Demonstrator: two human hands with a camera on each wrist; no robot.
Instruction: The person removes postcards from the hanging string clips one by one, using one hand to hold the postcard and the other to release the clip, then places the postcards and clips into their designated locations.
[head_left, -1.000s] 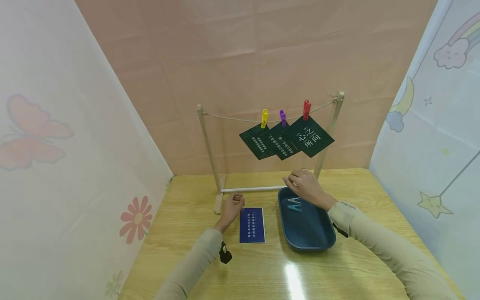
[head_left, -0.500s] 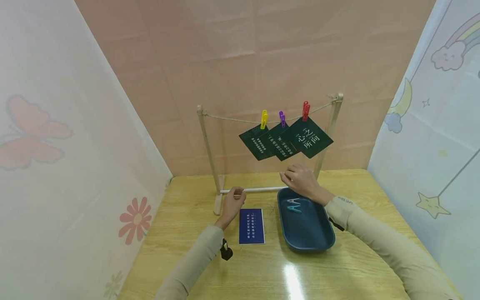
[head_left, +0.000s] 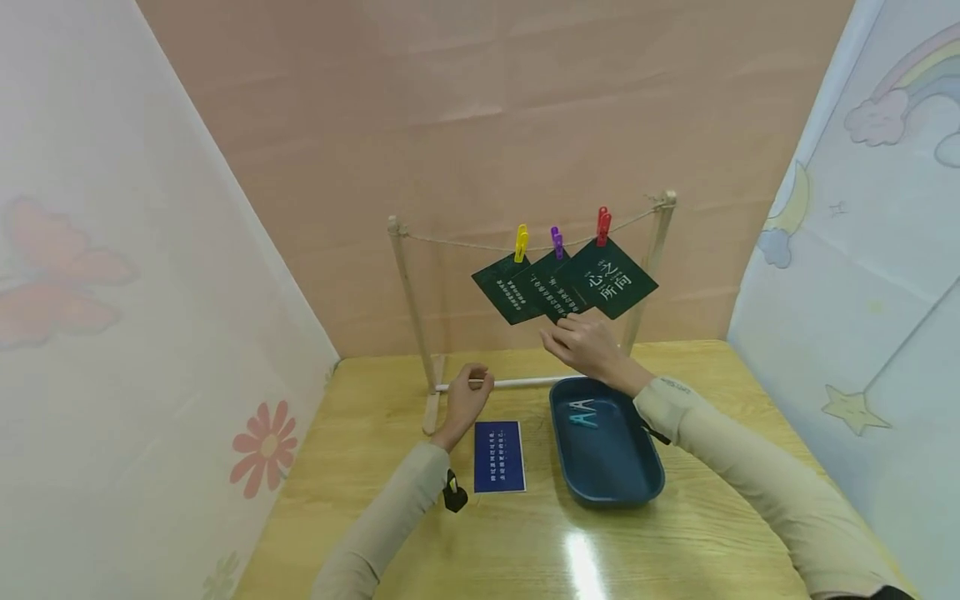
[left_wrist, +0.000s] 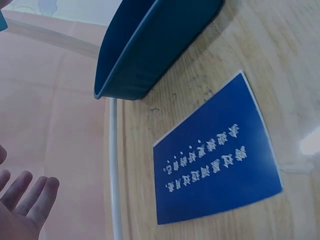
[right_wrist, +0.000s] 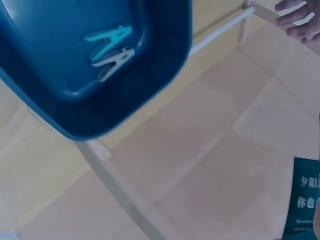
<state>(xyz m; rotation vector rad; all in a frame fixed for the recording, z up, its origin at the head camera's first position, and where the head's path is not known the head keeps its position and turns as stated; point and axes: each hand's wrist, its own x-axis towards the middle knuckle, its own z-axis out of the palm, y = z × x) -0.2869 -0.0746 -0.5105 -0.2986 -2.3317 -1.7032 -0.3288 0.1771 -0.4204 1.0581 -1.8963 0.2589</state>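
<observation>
Three dark green cards hang from a string: the left card [head_left: 498, 287] under a yellow clothespin [head_left: 521, 243], the middle card [head_left: 542, 283] under a purple clothespin [head_left: 557, 243], the right card [head_left: 611, 283] under a red clothespin [head_left: 603, 227]. My right hand [head_left: 588, 348] is raised with loosely bent fingers; its fingertips overlap the middle card's lower corner in the head view. My left hand [head_left: 467, 404] hovers loosely curled and holding nothing, beyond a blue card [head_left: 489, 475] with white writing that lies on the table. A teal clothespin [right_wrist: 109, 40] and a white clothespin [right_wrist: 114, 63] lie in the tray.
The dark blue tray [head_left: 611, 467] stands right of the blue card, beneath my right forearm. A wooden frame's left post [head_left: 410, 300] and right post [head_left: 657, 242] carry the string [head_left: 457, 243]. A white bar [head_left: 525, 382] joins them low down. Fabric walls enclose the table.
My right hand has moved up and left, from above the tray's far edge to the middle card's lower corner. My left hand has risen slightly. The hanging cards remain clipped.
</observation>
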